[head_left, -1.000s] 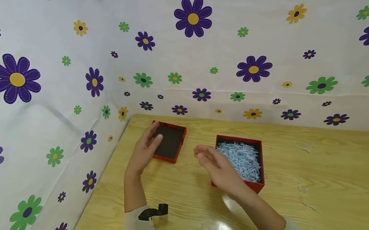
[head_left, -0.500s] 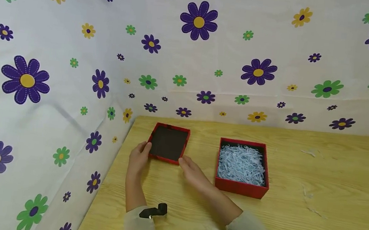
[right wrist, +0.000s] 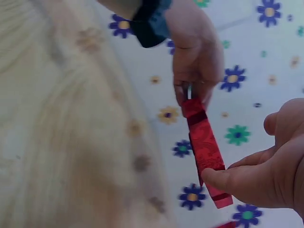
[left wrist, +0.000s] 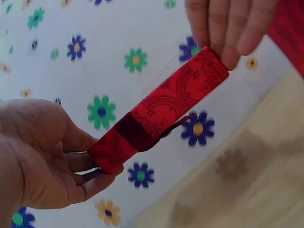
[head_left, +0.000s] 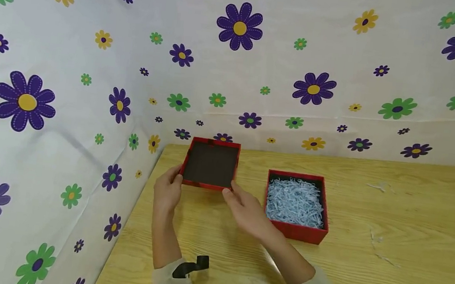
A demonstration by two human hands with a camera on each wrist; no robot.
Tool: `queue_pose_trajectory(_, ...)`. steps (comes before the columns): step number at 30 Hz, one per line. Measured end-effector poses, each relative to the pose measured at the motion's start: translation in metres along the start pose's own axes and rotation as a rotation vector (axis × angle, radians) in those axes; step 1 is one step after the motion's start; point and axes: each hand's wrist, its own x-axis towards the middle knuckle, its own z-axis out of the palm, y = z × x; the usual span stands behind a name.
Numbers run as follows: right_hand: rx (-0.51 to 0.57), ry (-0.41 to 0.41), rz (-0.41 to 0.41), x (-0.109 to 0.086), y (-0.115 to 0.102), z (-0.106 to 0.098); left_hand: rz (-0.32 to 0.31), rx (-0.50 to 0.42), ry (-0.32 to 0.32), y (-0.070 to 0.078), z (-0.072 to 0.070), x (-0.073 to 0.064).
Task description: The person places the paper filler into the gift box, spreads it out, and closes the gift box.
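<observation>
A shallow red box lid [head_left: 211, 164], black inside, is raised off the table with its hollow side up. My left hand [head_left: 167, 193] grips its near left corner, thumb on the near side. At the near right corner my right hand [head_left: 248, 211] pinches it, thumb in front. In the left wrist view the patterned red side of the lid [left wrist: 175, 97] is crossed by a dark ribbon [left wrist: 135, 130] with a loose end hanging. The right wrist view shows the same lid [right wrist: 206, 142] spanning between both hands, the right thumb pressing its side.
Right of the lid stands a red box [head_left: 301, 233] filled with pale blue shredded paper [head_left: 295, 202]. White shreds [head_left: 376, 186] lie on the wooden table [head_left: 421, 220] farther right. A flower-printed sheet [head_left: 278, 63] hangs behind and along the left side.
Both hands, which were apart in the air, have come to the lid's near corners and taken hold of it. The lid has risen off the table; the red box stays put.
</observation>
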Motion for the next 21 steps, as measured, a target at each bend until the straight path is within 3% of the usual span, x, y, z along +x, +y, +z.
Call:
queue_pose_trajectory(2, -0.047, 0.049, -0.033, -0.009, -0.006, -0.015, 0.055, -0.031, 0.005, 0.013, 0.009, -0.007)
queue_pose_trajectory(5, -0.1, 0.102, -0.046, -0.022, -0.008, -0.04, 0.138, -0.004, 0.012, 0.031, 0.028, -0.02)
queue_pose_trajectory(10, -0.13, 0.167, -0.056, -0.047, -0.001, -0.083, 0.239, 0.014, -0.027, 0.055, 0.063, -0.038)
queue_pose_trajectory(17, -0.123, 0.261, 0.004, -0.075, 0.01, -0.131, 0.278, -0.006, -0.131, 0.067, 0.11, -0.052)
queue_pose_trajectory(21, -0.135, 0.301, 0.019, -0.085, 0.019, -0.149, 0.335, -0.049, -0.213, 0.067, 0.129, -0.059)
